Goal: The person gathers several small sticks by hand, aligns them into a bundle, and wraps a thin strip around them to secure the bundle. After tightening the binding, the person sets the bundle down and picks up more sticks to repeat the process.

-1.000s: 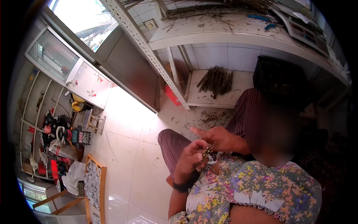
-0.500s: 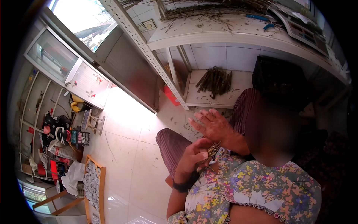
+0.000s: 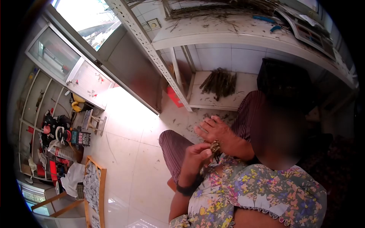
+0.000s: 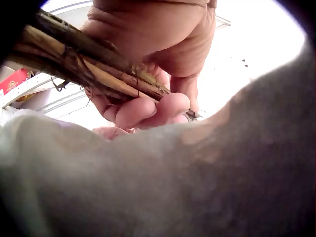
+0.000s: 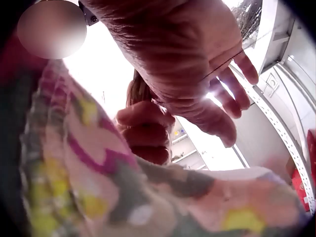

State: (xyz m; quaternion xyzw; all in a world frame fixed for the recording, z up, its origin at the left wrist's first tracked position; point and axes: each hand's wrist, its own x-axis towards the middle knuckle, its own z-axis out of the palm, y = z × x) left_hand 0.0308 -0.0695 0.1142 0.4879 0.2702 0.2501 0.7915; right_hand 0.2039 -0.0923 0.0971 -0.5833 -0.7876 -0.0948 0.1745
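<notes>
Holding a small bundle of sticks (image 4: 106,76) together, the left hand (image 3: 194,157) has its fingers curled round one end, clamped on it. Bundle sits in front of the person's floral top (image 3: 258,186), above the lap. Grip near the end probably serves to hold the lengths side by side and leave the rest exposed.

Sticks: thin, woody, dark brown with paler tan strips; rough, small side spurs, roughly parallel. Far end runs out of the left wrist view, so full length cannot be told.

Right hand (image 5: 192,64) beside the bundle, fingers straight and apart, nothing clamped. A thin dark strand (image 5: 219,67) crosses the palm; string or fine twig, view too poor to say.

Outward: striped trousers (image 3: 175,148) over bent knees. Brown litter (image 3: 216,114) on the floor just ahead, likely shed from sticks. Beyond, a pile of cut sticks (image 3: 219,81) on the low shelf (image 3: 247,81), laid mostly alongside one another, seemingly placed within reach. Black crate (image 3: 281,79) to its right. Upper shelf (image 3: 213,32) bears long loose twigs (image 3: 220,9), a blue-handled tool (image 3: 263,18) and what looks like a scale (image 3: 306,34).
</notes>
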